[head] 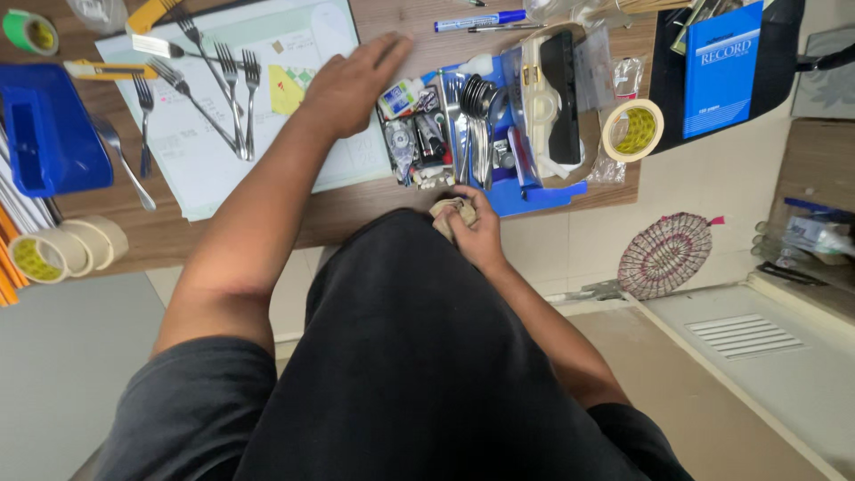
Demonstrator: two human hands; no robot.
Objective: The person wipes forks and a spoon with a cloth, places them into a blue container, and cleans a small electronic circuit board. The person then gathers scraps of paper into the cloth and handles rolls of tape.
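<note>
- Head view, looking straight down past a dark shirt onto a wooden table (267, 227).
- Left hand (352, 80) lies flat, palm down, on a pale paper sheet (223, 169); fingers (387, 49) stretched and slightly apart, holding nothing. Fingertips reach the sheet's right edge, near the bare wood.
- Right hand (476, 232) sits at the near table edge, against the body, fingers curled shut around a beige cloth (450, 214). The cloth is bunched up; only its top shows above the hand.
- Just beyond the right hand: a blue tray (543, 194) crowded with small things. A bundle of spoons (479, 120) stands out in it; a black-and-white case (552, 93) lies along its right side.
- Forks (233, 89) lie loose on the sheet, left of the left hand, tines pointing away; one more fork (144, 116) at the sheet's left edge, a spoon (125, 165) beside it on the wood.
- Blue box (49, 134) at the far left. Masking tape rolls (67, 249) near the left corner. Green tape roll (28, 31) top left.
- Yellow tape roll (632, 129) right of the tray, touching its clutter.
- Blue marker (479, 20) at the table's far edge.
- Blue book (721, 67) on a dark surface, top right.
- Round woven mat (663, 254) on the floor, well apart from the table.
</note>
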